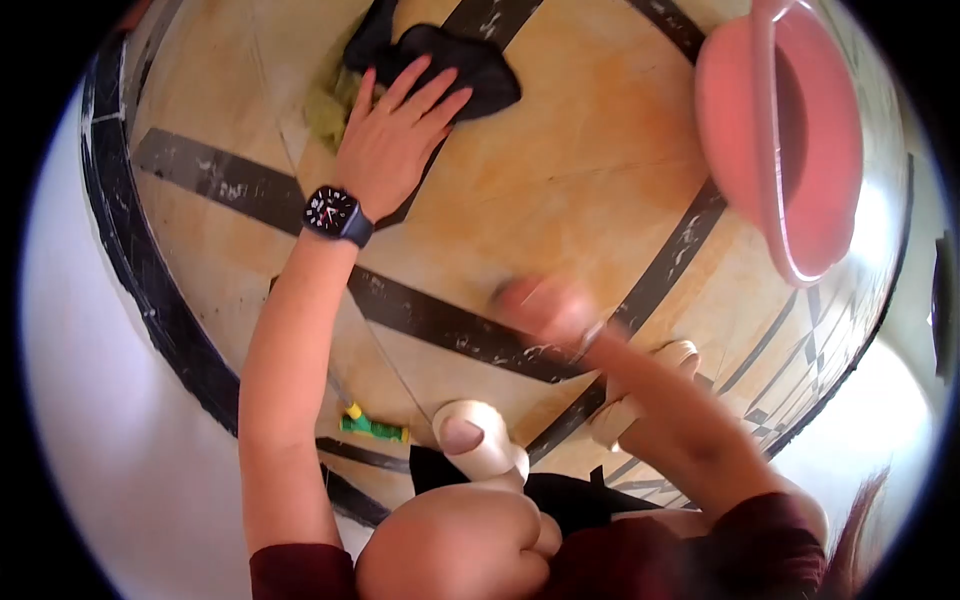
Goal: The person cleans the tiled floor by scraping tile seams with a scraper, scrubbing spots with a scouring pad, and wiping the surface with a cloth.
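Note:
My left hand (390, 140), with a black watch on the wrist, reaches out over a black cloth (485, 75). Its fingers are spread and lie flat on the cloth's near part. An olive-green cloth (328, 105) shows beside and partly under the black one, to the left of my fingers. My right hand (550, 310) is smeared by motion above the tiled floor (560, 180), apart from the cloths. A dark patch shows at its fingertips; whether that is something held cannot be made out.
A pink plastic basin (728, 120) stands tilted at the upper right. A green and yellow brush-like tool (372, 428) with a thin handle lies at the lower left. My feet in pale slippers (485, 415) are close below my hands. A white wall (90, 330) borders the floor.

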Available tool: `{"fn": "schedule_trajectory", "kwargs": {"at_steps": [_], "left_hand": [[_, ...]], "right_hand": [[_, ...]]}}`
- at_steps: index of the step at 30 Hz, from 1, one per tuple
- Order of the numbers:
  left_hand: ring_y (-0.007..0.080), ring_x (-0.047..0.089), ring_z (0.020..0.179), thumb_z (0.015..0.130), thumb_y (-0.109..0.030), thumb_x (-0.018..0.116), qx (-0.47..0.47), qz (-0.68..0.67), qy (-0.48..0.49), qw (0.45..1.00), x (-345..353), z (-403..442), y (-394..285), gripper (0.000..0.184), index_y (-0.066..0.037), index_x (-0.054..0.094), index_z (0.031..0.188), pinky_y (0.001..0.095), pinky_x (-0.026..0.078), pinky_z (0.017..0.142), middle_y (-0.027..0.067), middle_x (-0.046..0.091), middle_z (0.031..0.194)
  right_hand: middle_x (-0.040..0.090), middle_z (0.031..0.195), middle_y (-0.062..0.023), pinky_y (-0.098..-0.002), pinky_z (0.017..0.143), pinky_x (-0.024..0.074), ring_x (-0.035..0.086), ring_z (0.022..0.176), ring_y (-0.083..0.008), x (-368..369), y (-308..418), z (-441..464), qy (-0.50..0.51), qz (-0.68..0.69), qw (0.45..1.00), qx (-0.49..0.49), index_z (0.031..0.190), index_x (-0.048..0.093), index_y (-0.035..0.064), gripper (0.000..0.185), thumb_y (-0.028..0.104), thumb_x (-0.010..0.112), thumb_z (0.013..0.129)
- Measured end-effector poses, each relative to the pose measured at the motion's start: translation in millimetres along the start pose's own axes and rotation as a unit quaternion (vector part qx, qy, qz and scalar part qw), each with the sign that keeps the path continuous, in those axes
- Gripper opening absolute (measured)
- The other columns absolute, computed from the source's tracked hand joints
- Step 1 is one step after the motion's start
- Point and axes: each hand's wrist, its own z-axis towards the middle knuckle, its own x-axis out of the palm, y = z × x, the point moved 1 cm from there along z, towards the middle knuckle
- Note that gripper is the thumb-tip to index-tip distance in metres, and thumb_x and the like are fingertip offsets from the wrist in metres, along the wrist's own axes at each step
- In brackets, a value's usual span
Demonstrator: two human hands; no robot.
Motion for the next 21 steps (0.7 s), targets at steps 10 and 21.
{"fn": "schedule_trajectory", "kwargs": {"at_steps": [10, 21], "left_hand": [[0.0194, 0.033, 0.13, 0.085, -0.022, 0.056, 0.016, 0.029, -0.035, 0.999, -52, -22, -20, 0.044, -0.026, 0.048, 0.128, 0.0524, 0.023, 0.104, -0.001, 0.042, 0.136], [0.0378, 0.049, 0.089, 0.081, -0.033, 0.063, -0.495, 0.02, 0.019, 0.868, -61, -291, -96, 0.046, 0.003, 0.049, 0.106, 0.0449, 0.04, 0.077, 0.0198, 0.052, 0.097]], "right_hand": [[0.052, 0.068, -0.0064, -0.0282, 0.052, 0.0442, 0.053, 0.061, -0.02, -2, 74, 18, -0.133, 0.123, 0.979, -0.089, 0.075, 0.054, 0.0095, 0.008, 0.005, 0.055, 0.069], [0.055, 0.103, -0.001, -0.0383, 0.072, 0.0431, 0.05, 0.094, -0.0224, 5, 83, -34, 0.081, 0.148, 0.954, -0.249, 0.101, 0.058, 0.0179, 0.03, 0.022, 0.055, 0.072]]}}
